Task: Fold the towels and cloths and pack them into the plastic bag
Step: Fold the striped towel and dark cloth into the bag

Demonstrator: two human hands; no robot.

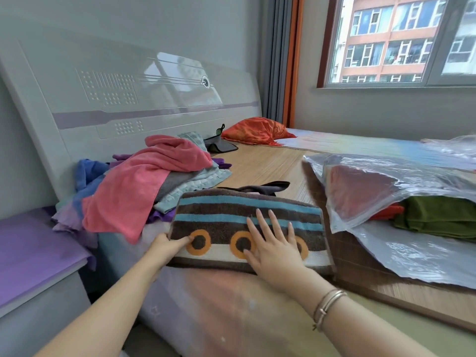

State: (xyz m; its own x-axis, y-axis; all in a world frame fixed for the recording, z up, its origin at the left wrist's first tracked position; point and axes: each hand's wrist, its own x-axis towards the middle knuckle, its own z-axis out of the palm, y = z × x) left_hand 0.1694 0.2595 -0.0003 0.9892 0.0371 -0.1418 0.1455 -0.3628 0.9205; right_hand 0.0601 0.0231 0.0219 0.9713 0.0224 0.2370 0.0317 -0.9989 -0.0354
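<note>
A folded brown towel (231,210) with blue stripes and orange rings lies on the bed in front of me. My right hand (273,243) rests flat on its top, fingers straight and spread. At the towel's left end my left hand (168,247) grips the edge, thumb on top and fingers hidden beneath. To the right lies a clear plastic bag (373,191), mouth towards the towel, with a green cloth (438,215) and red cloths (360,191) inside. A heap of unfolded cloths sits at the left, topped by a pink towel (139,184).
A dark cloth (257,188) pokes out behind the brown towel. An orange pillow (255,131) and a black pouch (219,145) lie by the headboard (116,99). A purple-topped nightstand (33,253) stands at the left. A bamboo mat (265,161) covers the bed's middle.
</note>
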